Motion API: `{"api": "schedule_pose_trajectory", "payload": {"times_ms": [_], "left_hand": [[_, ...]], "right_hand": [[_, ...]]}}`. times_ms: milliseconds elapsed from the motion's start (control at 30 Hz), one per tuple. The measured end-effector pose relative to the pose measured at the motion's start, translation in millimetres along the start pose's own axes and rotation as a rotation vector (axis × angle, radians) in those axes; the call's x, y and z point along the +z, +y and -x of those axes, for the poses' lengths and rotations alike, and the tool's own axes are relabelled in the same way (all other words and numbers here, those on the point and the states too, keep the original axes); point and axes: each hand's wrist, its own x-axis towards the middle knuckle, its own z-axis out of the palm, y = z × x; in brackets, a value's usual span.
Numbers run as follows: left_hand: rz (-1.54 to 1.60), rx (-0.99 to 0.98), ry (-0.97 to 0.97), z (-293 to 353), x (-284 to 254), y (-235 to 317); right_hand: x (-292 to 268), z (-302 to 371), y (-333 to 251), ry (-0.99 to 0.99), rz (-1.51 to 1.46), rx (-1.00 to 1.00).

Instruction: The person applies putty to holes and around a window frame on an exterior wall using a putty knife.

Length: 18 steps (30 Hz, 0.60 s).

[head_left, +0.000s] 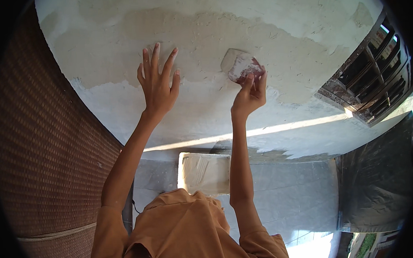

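My right hand grips a putty knife by its reddish-brown, putty-smeared upper part, thumb on the near face. Its broad blade lies against the wall in front of me. To the left, my left hand is raised with its fingers spread, at the wall's surface; whether the palm touches it I cannot tell. Nothing is in that hand. Around both hands a band of damp beige putty covers the wall, with paler, whitish areas above and below.
A rectangular white tray of beige paste sits on the grey tiled floor below. A woven brown mat hangs at left. On the right are a dark barred window and a dark sheet. A sunlight strip crosses the lower wall.
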Motion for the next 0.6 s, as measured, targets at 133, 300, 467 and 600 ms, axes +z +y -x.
{"api": "schedule_pose_trajectory", "payload": {"times_ms": [133,300,467,600], "left_hand": [[-0.027,-0.026,-0.004,4.2,-3.3,-3.2],[0.024,0.002,0.021,-2.8,-0.6,1.8],[0.023,0.001,0.005,2.0,-7.2,3.0],[-0.015,-0.026,-0.012,9.2,-11.0,-3.3]], "right_hand": [[-38.9,-20.5,-26.0,0.161,-0.015,-0.024],[14.4,18.7,-5.3,-0.227,-0.004,0.004],[-17.9,-11.3,-1.1,0.073,-0.018,-0.031],[-54.1,-29.5,-24.9,0.28,-0.086,0.013]]}}
